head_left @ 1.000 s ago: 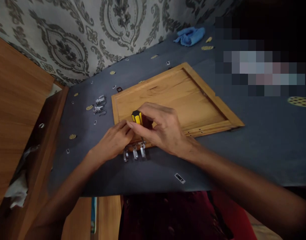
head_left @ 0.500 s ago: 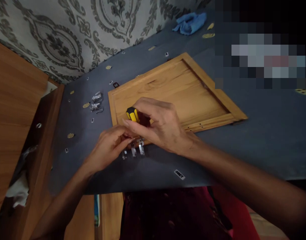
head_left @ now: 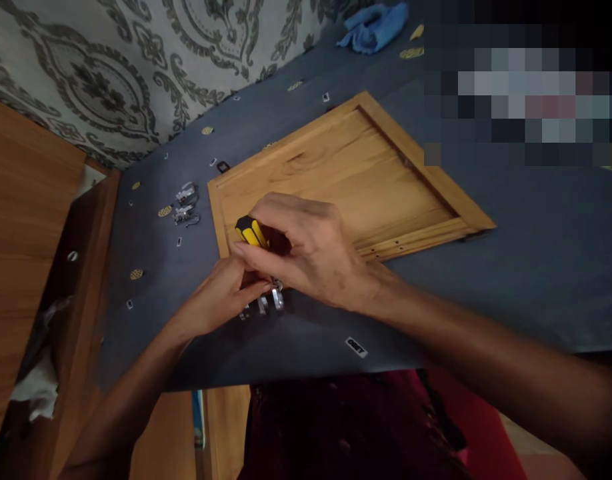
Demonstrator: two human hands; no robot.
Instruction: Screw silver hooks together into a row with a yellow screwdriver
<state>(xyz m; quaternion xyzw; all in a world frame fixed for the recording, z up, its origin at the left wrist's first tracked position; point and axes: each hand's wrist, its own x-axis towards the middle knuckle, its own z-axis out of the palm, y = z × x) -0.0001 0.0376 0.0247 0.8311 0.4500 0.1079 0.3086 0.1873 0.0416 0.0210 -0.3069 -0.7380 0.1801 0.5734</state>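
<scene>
My right hand point(head_left: 306, 243) is closed around a screwdriver point(head_left: 251, 232) with a yellow and black handle. Its shaft and tip are hidden behind my fingers. Just below, my left hand point(head_left: 223, 293) has thumb and fingers pinched together at the near left edge of a framed wooden panel point(head_left: 331, 167); what they hold is hidden. Small curved metal fittings point(head_left: 277, 299), like hinges, stick out from that edge beside my left fingertips. Two more shiny metal fittings point(head_left: 186, 203) lie on the cloth left of the panel. A few small dark holes show along the panel's near edge.
A dark blue-grey cloth point(head_left: 526, 287) with printed labels covers the work surface. A crumpled blue cloth point(head_left: 373, 28) lies at the back, by a patterned curtain-like fabric point(head_left: 86, 73). Wooden furniture point(head_left: 26, 220) borders the left side. The upper right is pixelated.
The view has shifted slightly, and the screwdriver handle leans a little further left. My left fingers have moved in closer to the metal fittings, covering more of them.
</scene>
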